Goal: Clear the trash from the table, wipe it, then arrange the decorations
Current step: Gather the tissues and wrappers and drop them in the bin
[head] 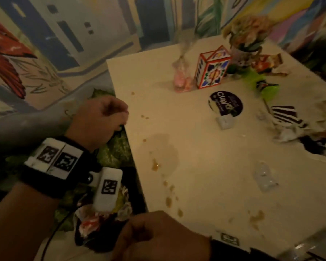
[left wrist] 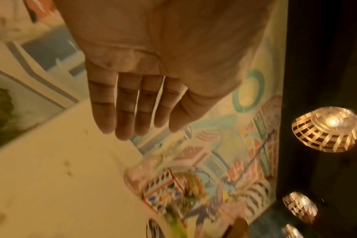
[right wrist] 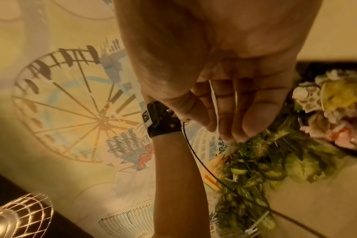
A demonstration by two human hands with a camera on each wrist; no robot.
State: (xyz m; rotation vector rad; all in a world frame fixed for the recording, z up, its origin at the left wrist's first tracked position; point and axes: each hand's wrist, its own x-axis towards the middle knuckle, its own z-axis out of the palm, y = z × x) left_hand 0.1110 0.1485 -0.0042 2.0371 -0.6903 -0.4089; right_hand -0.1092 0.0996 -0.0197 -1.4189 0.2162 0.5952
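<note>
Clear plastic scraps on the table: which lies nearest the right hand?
The crumpled clear scrap at the near right, below the one by the black round coaster.

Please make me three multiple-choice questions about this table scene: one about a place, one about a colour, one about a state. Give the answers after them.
1. Where does the patterned box stand?
A. in the bin
B. on the tabletop, beside the clear bag
C. on the floor

2. What colour is the round disc?
A. dark, with white lettering
B. red
C. yellow

3. What state is the tabletop in?
A. wiped clean
B. under a cloth
C. spotted with brown stains

Answers: 1 B, the box stands just right of the bag; 2 A, white letters show on its dark face; 3 C, stains dot the near left part.
</note>
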